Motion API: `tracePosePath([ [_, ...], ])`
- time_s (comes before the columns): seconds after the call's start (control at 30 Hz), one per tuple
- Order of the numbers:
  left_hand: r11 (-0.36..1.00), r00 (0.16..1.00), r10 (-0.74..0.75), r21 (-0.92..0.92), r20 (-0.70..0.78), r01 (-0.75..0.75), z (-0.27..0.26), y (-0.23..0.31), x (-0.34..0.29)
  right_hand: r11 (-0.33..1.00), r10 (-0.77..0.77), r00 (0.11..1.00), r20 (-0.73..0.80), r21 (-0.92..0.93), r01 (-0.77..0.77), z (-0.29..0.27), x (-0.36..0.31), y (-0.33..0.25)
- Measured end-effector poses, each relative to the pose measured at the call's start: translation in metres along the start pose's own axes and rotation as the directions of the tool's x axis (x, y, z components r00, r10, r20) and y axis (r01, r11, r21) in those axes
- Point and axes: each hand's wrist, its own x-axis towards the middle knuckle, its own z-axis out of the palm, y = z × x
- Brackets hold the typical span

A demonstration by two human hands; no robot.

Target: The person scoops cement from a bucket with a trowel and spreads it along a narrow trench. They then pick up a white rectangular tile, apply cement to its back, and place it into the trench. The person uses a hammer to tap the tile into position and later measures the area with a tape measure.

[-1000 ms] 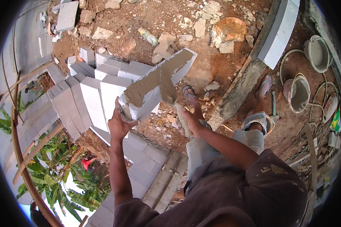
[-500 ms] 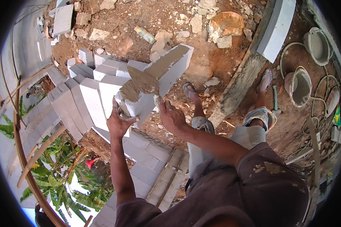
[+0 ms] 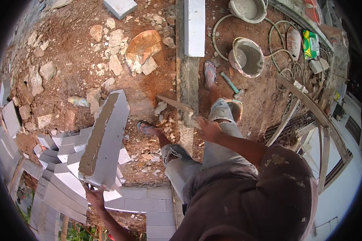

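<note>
We do best holding the block (image 3: 113,140) with its mortar (image 3: 100,135) upward, left hand (image 3: 95,196) gripping the near end, right hand (image 3: 209,131) gripping the trowel (image 3: 175,104) clear to the right

The upper edge cuts off a pale block (image 3: 194,30) at 12 o'clock and a bucket (image 3: 251,19) at 1. Toward 8 o'clock, the mortared block (image 3: 107,140) hides some fingertips of the left hand (image 3: 95,197); toward 4, the right hand (image 3: 209,131) covers part of the trowel (image 3: 175,105). Leaves (image 3: 79,234) run off the lower edge at 7.
</note>
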Motion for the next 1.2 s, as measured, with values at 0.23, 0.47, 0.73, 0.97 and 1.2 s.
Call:
tracePosePath([
  [0.23, 0.994, 0.994, 0.112, 0.006, 0.012, -0.112, 0.006, 0.012, 0.009, 0.068, 0.806, 0.590, 0.052, 0.982, -0.179, -0.109, 0.057, 0.235],
  [0.47, 0.988, 0.995, -0.072, -0.140, -0.076, 0.061, 0.032, 0.033, 0.008, 0.501, 0.854, 0.471, -0.220, 0.588, -0.635, -0.160, 0.095, 0.347],
  [0.73, 0.997, 0.985, -0.023, 0.066, -0.171, 0.035, 0.027, 0.128, 0.020, 0.954, -0.078, 0.964, -0.254, 0.262, 0.146, -0.079, 0.122, -0.025],
  [0.97, 0.991, 0.948, -0.018, 0.119, -0.319, 0.059, 0.016, 0.159, 0.061, 0.813, -0.442, 0.863, -0.244, 0.297, 0.501, 0.105, 0.083, -0.298],
  [1.2, 0.986, 0.982, -0.162, 0.020, -0.095, 0.164, -0.030, 0.133, 0.095, 0.875, -0.413, 0.691, -0.594, -0.049, 0.481, 0.148, 0.128, -0.356],
])
